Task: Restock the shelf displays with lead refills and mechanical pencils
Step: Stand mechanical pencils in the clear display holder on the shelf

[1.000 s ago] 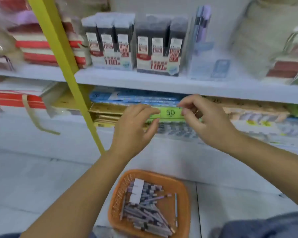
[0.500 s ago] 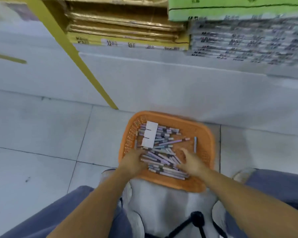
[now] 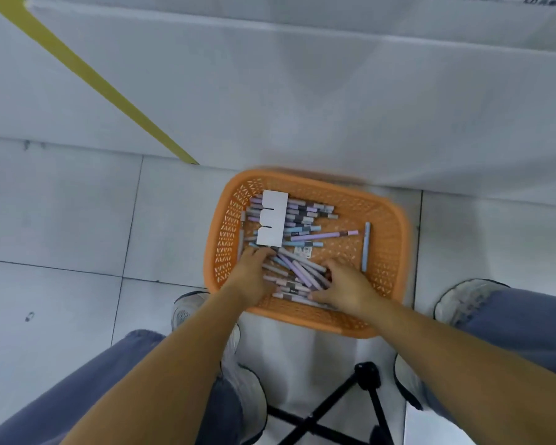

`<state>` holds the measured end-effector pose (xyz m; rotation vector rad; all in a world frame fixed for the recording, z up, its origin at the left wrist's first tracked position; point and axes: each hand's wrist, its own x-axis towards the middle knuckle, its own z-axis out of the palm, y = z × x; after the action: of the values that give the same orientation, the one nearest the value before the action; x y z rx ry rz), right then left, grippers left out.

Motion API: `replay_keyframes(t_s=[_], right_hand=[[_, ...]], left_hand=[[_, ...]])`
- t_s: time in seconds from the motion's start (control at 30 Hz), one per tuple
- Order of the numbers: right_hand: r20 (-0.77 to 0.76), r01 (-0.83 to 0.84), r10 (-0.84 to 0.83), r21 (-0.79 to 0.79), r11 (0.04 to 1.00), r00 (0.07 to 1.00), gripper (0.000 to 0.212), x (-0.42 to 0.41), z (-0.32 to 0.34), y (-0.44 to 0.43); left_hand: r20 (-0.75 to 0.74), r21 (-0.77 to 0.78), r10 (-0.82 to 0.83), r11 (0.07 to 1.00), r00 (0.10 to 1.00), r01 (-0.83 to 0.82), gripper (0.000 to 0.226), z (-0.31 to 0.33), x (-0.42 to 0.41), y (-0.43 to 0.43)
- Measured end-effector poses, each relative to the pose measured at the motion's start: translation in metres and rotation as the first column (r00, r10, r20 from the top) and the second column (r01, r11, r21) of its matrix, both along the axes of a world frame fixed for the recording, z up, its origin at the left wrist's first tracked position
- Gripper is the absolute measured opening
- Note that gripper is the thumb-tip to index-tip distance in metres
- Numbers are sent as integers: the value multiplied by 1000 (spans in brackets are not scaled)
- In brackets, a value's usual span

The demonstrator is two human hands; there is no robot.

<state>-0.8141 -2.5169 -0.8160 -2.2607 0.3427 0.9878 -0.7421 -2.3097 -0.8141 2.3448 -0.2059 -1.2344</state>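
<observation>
An orange plastic basket (image 3: 395,220) stands on the floor tiles against the shelf base. It holds several pastel mechanical pencils (image 3: 302,229) in a loose pile, with a white slotted card (image 3: 272,218) lying on top at the left. Both my hands are inside the basket at its near side. My left hand (image 3: 254,274) lies knuckles up with its fingertips on the pile's left part; whether it holds any pencil is hidden. My right hand (image 3: 344,287) curls thumb and fingers round a bunch of pencils in the near middle.
The white shelf base panel (image 3: 302,107) rises just behind the basket. A yellow post (image 3: 87,75) slants down to the floor at the left. My shoes (image 3: 187,308) (image 3: 466,300) flank the basket, and black stand legs (image 3: 366,377) cross below it.
A second ago both hands held a green box up at the shelf. The view has since dropped to the floor basket, and both hands now dig into the pencil pile.
</observation>
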Motion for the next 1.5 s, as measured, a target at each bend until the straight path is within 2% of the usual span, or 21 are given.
replay_keyframes(t_s=[0.13,0.27,0.37,0.5,0.7,0.8,0.9,0.97,1.03,1.13,1.17,1.27,1.3,1.37,1.43,1.5], right_hand=[[-62,60,-57,56,997,996,66,1,1,6],[-102,-61,62,5,998,993,50,-1,-1,11],[-172,-2,11,53,999,985,48,-4,-5,9],[-310,145,-89,163,976,947,66,-13,-6,7],[-344,261,-168,245,934,924,43,-15,3,-2],[-320,279,-191,255,926,928,31,-10,13,-8],[-316,293,-200,283,913,927,31,-8,22,-18],[-325,271,-172,291,918,930,29,-6,28,-25],[-327,244,-142,295,924,934,23,-4,32,-30],[-327,234,-121,333,913,937,13,1,40,-36],[-329,230,-113,344,910,938,13,3,43,-37],[-329,237,-119,348,907,937,18,9,49,-39],[-323,246,-130,350,904,937,22,11,50,-41],[-301,273,-174,328,904,937,26,13,53,-44],[-293,311,-218,322,894,931,24,15,57,-46],[-292,347,-255,328,879,922,25,14,64,-48]], left_hand=[[4,-2,-4,1000,1000,4,77,-2,-1,1],[0,-1,20,1000,1000,-20,74,-5,-1,1],[57,29,-30,999,998,28,70,-7,-1,3],[188,112,-138,987,973,118,63,-10,-3,4],[214,108,-266,963,940,248,43,-8,-2,5],[213,129,-288,955,934,266,51,-6,0,2],[188,74,-251,968,949,241,62,-3,-5,-2],[280,-30,-91,994,956,103,53,-2,-11,-2],[401,-105,16,994,916,28,52,0,-14,-4],[501,-22,-121,988,857,153,73,1,-11,-7],[514,18,-168,983,841,185,72,2,-9,-8],[553,80,-241,968,798,238,44,3,-8,-9],[537,79,-263,962,801,262,35,4,-9,-8],[413,25,-271,958,869,287,26,6,-11,-5],[239,-30,-213,974,947,226,28,12,-14,-3],[177,-83,-103,989,979,119,30,19,-16,-3]])
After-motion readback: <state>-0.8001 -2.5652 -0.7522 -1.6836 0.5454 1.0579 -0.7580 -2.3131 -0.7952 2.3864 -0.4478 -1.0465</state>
